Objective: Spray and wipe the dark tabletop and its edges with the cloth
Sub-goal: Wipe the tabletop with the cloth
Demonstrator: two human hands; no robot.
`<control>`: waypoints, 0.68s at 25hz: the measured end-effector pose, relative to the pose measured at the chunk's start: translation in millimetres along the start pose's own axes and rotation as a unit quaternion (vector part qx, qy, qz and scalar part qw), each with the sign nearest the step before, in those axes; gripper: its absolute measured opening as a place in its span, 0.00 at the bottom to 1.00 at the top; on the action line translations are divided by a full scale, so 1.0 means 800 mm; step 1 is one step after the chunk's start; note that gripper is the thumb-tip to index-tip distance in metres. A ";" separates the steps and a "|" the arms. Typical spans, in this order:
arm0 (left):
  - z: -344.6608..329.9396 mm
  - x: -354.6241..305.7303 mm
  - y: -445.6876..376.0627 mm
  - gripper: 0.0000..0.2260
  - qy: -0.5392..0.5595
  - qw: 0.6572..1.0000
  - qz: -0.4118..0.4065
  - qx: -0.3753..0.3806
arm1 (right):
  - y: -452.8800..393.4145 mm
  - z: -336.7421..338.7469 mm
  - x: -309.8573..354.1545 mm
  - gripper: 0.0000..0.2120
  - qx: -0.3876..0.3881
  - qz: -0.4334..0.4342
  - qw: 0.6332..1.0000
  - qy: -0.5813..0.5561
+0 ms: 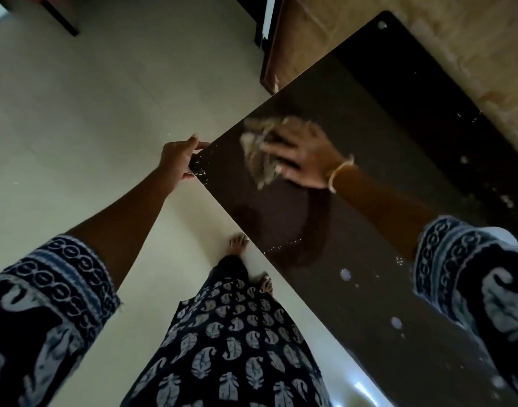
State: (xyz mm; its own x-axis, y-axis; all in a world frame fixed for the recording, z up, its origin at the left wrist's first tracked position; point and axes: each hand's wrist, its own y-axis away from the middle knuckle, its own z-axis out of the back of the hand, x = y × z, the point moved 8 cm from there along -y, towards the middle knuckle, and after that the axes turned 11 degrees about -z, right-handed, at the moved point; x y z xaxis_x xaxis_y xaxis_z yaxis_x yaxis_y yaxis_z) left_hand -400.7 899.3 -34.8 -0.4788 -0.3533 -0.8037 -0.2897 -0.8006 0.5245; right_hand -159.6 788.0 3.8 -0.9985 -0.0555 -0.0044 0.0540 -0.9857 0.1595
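The dark glossy tabletop (354, 177) runs from the lower right up to the far corner at the top right. My right hand (302, 160) lies flat on it near the left corner, pressing a pale crumpled cloth (262, 154) that shows motion blur. My left hand (178, 158) grips the table's left corner, fingers curled over the edge. Small spray droplets (345, 274) and white specks dot the surface near my right sleeve and along the right side. No spray bottle is in view.
A pale tiled floor (90, 113) spreads to the left of the table. My bare feet (238, 243) stand close to the table's near edge. A brown wooden piece of furniture (299, 39) stands beyond the table, and a beige rug (472, 54) lies at the top right.
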 end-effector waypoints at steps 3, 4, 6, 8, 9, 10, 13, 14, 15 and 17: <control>-0.005 0.022 0.007 0.20 0.106 0.993 0.051 -0.001 | -0.036 0.009 -0.125 0.27 0.011 -0.297 0.954 -0.045; -0.006 0.029 0.010 0.20 0.134 0.989 0.064 -0.003 | -0.037 0.010 -0.153 0.27 0.025 -0.385 0.920 -0.073; -0.009 0.037 0.020 0.20 0.182 0.980 0.076 -0.014 | -0.034 0.008 -0.166 0.27 0.053 -0.477 0.870 -0.113; -0.016 0.045 0.034 0.19 0.228 0.970 0.086 -0.027 | -0.030 0.009 -0.136 0.28 0.048 -0.469 0.875 -0.109; -0.022 0.050 0.043 0.19 0.252 0.963 0.089 -0.027 | -0.025 0.008 -0.107 0.27 0.031 -0.431 0.897 -0.097; -0.028 0.055 0.055 0.19 0.274 0.957 0.094 -0.025 | -0.015 0.007 -0.069 0.27 0.014 -0.373 0.924 -0.084; -0.057 0.064 0.095 0.15 0.305 0.946 0.105 -0.001 | 0.048 -0.004 0.063 0.26 0.018 -0.163 0.985 -0.056; -0.070 0.067 0.109 0.12 0.306 0.946 0.107 0.014 | 0.080 -0.013 0.100 0.26 0.030 -0.105 0.993 -0.048; -0.083 0.069 0.124 0.11 0.309 0.945 0.105 0.027 | 0.113 -0.022 0.127 0.26 0.037 -0.057 0.997 -0.038; -0.105 0.074 0.149 0.09 0.316 0.942 0.104 0.043 | 0.160 -0.028 0.152 0.26 0.038 0.042 0.998 -0.025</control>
State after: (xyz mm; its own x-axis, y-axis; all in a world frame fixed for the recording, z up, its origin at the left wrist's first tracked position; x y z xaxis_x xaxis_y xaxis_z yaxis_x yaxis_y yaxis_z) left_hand -393.8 742.2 -43.6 0.0488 -0.7381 -0.6730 -0.3239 -0.6490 0.6883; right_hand -274.1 651.7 1.2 -0.9899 -0.1277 0.0617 0.1386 -0.9630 0.2312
